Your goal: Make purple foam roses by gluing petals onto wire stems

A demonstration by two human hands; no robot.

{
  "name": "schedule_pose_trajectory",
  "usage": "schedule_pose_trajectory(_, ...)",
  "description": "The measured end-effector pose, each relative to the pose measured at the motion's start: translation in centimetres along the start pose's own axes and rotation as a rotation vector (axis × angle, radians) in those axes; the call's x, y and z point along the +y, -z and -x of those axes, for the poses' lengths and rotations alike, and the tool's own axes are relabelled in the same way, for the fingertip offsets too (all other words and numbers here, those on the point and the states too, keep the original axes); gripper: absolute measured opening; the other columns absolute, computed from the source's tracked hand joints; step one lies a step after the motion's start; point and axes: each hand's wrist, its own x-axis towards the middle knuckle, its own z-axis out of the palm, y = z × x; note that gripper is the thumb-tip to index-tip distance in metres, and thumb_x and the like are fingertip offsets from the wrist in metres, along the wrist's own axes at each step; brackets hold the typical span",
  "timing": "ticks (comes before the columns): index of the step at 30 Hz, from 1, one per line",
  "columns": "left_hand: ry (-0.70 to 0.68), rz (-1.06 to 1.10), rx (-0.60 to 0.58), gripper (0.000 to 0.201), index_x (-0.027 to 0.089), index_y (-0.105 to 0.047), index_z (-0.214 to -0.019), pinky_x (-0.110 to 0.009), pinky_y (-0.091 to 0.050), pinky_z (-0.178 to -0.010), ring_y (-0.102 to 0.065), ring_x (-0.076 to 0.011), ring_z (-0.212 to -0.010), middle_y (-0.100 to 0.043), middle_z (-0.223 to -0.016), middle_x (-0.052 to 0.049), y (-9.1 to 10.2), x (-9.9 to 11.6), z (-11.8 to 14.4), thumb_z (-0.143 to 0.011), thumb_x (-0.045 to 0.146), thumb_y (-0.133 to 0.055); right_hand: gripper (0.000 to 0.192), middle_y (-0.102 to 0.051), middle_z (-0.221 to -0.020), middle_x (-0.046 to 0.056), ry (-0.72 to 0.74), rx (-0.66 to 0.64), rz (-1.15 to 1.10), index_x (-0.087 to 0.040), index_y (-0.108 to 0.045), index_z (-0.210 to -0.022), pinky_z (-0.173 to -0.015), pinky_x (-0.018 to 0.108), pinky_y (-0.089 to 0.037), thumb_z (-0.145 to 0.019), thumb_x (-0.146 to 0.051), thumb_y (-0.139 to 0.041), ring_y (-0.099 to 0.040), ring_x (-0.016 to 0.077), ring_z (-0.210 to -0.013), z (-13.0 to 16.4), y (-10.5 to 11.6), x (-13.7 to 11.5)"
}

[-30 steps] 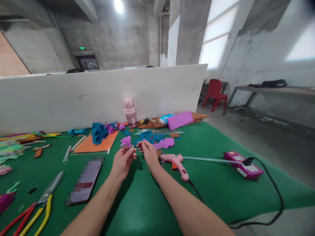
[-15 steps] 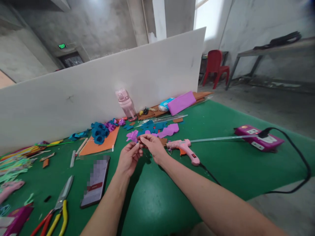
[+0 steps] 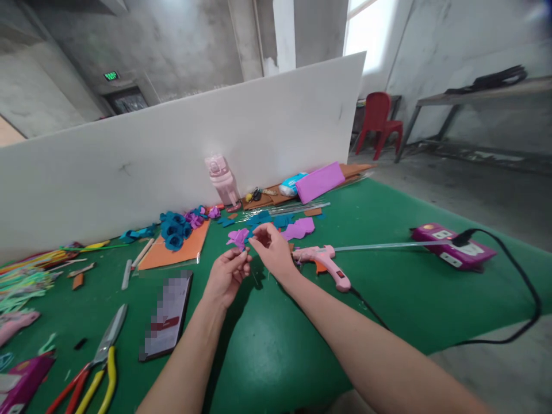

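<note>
My left hand (image 3: 227, 275) pinches a small purple foam flower (image 3: 238, 236) by its base, above the green table (image 3: 280, 345). My right hand (image 3: 272, 248) hovers just right of the flower with its fingers spread, touching or nearly touching the petals. A pink glue gun (image 3: 324, 261) lies on the table just right of my right hand, with a clear glue stick pointing right. Purple foam petal pieces (image 3: 298, 228) lie behind my hands.
A phone (image 3: 168, 313) lies left of my forearm, with scissors and pliers (image 3: 97, 362) further left. Blue foam roses (image 3: 173, 230) sit on an orange sheet. A pink bottle (image 3: 222, 181) stands by the white divider (image 3: 172, 149). A purple power strip (image 3: 452, 248) with a black cable lies right.
My right hand has let go of the flower and opened its fingers beside it. The flower stays in my left hand. The camera view has shifted slightly.
</note>
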Motion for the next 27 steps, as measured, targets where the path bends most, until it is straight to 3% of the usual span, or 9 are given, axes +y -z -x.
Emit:
schedule_pose_trajectory(3,0.029,-0.009,-0.001,0.021,0.011,-0.060,-0.074,-0.015,-0.041,-0.045,-0.052,-0.0049,-0.046,-0.064,-0.064,-0.002,0.7,0.4,-0.3,-0.059,0.013,-0.074,0.009,-0.056,-0.079,0.001,0.301,-0.071,0.377,-0.020,-0.057,-0.082,-0.074,0.030,-0.042,-0.078,-0.014,-0.053,-0.052,0.0159,-0.078,0.0,0.9,-1.1)
schedule_pose_trajectory(6,0.082,-0.033,-0.054,0.018,0.011,-0.060,-0.072,-0.016,-0.042,-0.045,-0.052,-0.0054,-0.045,-0.064,-0.064,-0.003,1.3,0.7,-0.4,-0.060,0.011,-0.074,0.014,-0.057,-0.084,0.003,0.431,-0.137,0.562,-0.021,-0.060,-0.086,-0.078,0.030,-0.040,-0.079,-0.012,-0.053,-0.051,0.0177,-0.085,0.1,1.4,-1.7)
schedule_pose_trajectory(27,0.161,-0.050,-0.149,0.017,0.010,-0.065,-0.075,-0.017,-0.040,-0.043,-0.049,-0.0047,-0.042,-0.062,-0.061,-0.003,1.7,0.4,-0.5,-0.062,0.013,-0.074,0.014,-0.056,-0.085,0.004,0.454,-0.229,0.720,-0.022,-0.064,-0.087,-0.073,0.029,-0.033,-0.084,-0.017,-0.051,-0.050,0.0163,-0.081,-0.3,2.1,-1.4)
